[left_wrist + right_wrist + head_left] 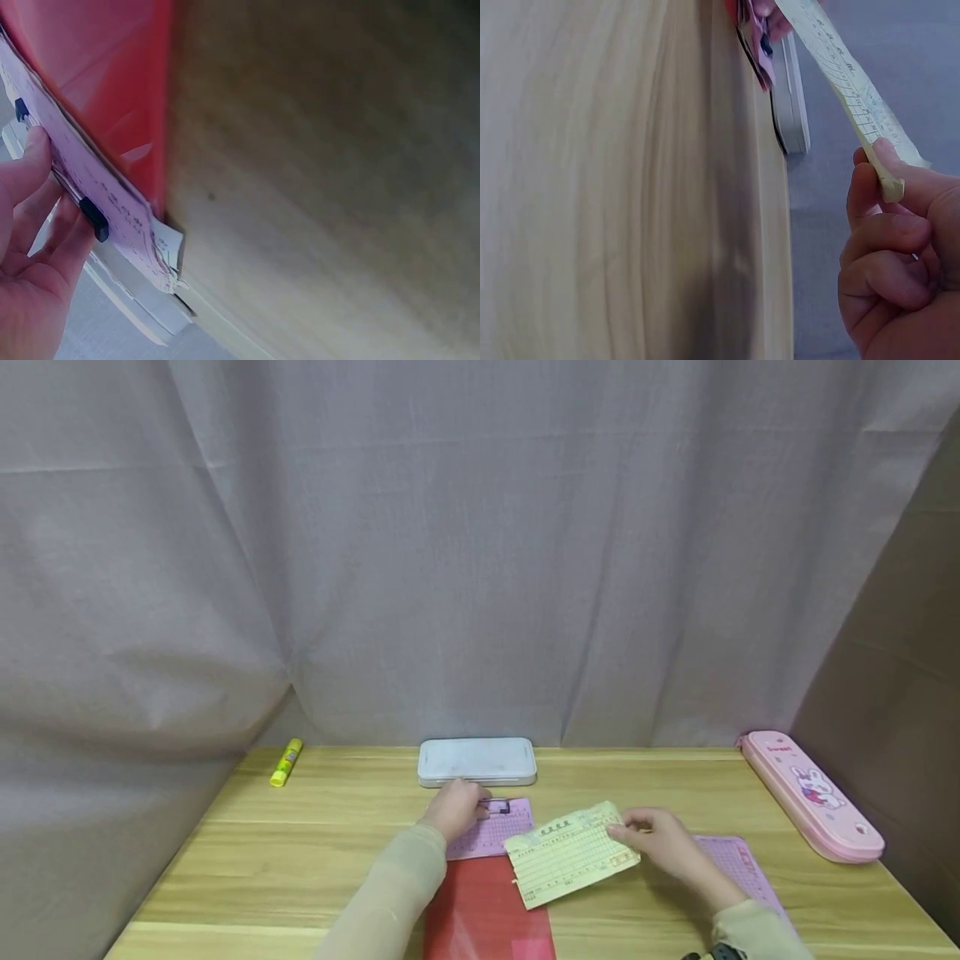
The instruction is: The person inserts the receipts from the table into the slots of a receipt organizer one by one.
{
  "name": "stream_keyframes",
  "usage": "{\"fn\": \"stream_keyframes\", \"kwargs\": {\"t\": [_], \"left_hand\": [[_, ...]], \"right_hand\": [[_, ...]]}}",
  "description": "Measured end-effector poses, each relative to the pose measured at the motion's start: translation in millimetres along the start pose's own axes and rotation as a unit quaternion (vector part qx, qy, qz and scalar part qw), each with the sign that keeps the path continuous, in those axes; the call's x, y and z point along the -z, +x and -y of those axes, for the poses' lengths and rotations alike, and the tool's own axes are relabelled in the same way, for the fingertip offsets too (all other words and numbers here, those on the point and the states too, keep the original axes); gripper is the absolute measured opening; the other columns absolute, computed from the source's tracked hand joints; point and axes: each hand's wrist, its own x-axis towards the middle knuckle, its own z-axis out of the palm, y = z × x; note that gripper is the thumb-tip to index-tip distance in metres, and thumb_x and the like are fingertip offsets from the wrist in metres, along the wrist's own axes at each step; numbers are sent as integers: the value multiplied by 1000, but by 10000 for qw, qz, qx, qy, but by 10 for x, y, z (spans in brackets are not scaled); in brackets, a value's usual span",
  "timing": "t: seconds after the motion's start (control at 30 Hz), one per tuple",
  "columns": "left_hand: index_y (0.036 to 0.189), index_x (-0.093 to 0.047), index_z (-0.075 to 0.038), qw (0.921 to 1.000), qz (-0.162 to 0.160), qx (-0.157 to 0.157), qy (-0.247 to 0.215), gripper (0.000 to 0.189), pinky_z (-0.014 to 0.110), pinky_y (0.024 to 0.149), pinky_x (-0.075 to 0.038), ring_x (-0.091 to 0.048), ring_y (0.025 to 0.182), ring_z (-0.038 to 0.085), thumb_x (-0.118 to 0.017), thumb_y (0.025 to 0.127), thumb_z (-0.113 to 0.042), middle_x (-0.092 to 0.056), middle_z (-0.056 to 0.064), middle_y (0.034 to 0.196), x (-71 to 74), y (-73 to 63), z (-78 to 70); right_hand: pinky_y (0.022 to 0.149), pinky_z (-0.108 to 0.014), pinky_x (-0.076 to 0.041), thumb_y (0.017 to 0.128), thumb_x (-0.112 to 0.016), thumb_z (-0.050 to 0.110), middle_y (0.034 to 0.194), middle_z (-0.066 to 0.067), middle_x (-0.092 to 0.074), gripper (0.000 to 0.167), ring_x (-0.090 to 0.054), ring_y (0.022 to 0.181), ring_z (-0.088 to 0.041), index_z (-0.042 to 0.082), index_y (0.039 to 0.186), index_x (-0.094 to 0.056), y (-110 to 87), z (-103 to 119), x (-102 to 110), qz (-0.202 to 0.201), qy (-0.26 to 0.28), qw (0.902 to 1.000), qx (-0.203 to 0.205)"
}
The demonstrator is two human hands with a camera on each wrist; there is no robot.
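My left hand (453,810) is at the top of a red folder (483,902), where a pink printed form (513,831) lies. Its thumb and fingers pinch a metal clip with black ends (94,217), seen over the pink sheets in the left wrist view. Between thumb and fingers, my right hand (663,843) holds a pale yellow printed slip (570,860) by its right edge. That slip is raised and tilted, its left part over the folder's right side. Another pink form (738,864) lies on the table, partly behind the right forearm.
Behind the folder sits a white flat case (477,758). A yellow glue stick (286,763) lies at the back left, and a pink pencil case (813,797) with a rabbit picture is at the right. Grey curtain (480,568) hangs behind the wooden table (247,868).
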Motion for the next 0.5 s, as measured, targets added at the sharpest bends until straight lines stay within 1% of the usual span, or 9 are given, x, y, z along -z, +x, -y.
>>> {"fn": "stream_keyframes", "kwargs": {"t": [0.13,0.23,0.27,0.33,0.4,0.47,0.5], "left_hand": [[98,-75,-14,10000,-5,-47,29,18,28,82,-53,-67,90,14,-75,81,-20,-73,-2,93,-8,-3,2],[97,-75,-14,10000,4,-70,42,18,28,80,-53,-67,88,13,-74,81,-20,-73,-2,92,-18,2,6],[97,-75,-14,10000,10,-75,43,17,28,80,-53,-67,87,13,-74,81,-20,-73,-2,91,-21,5,7],[98,-75,-14,10000,41,-56,22,18,28,81,-53,-67,87,13,-74,81,-20,-73,-2,92,-22,10,10],[98,-75,-14,10000,61,-56,20,17,28,80,-53,-67,87,13,-74,81,-19,-73,-2,91,-27,16,15],[97,-75,-14,10000,82,-47,4,16,28,81,-53,-67,87,13,-74,82,-19,-73,-3,91,-25,22,18],[97,-75,-14,9999,94,-38,-12,16,28,81,-53,-67,88,12,-74,82,-18,-72,-3,91,-22,24,20]], "right_hand": [[61,-25,-43,87,-67,28,77,-2,-59,21,-50,71,-13,7,85,-65,35,32,-114,57,89,9998,-139],[59,-23,-43,86,-68,26,75,-1,-60,23,-51,68,-11,3,89,-65,64,54,-201,91,358,9991,-192],[57,-22,-43,86,-68,25,73,-1,-59,24,-50,64,-10,1,90,-65,74,63,-229,112,523,9983,-240],[49,-19,-39,87,-68,22,67,0,-57,26,-46,56,-8,-3,92,-63,94,86,-280,173,952,9944,-418],[43,-17,-34,87,-68,22,62,3,-54,27,-42,49,-5,-4,92,-62,115,108,-327,170,1263,9896,-662],[40,-15,-29,87,-67,21,56,4,-50,26,-37,44,-4,-4,90,-62,134,125,-372,186,1523,9845,-846],[39,-14,-28,87,-67,21,55,5,-49,25,-36,43,-4,-4,90,-61,140,132,-396,188,1605,9827,-908]]}}
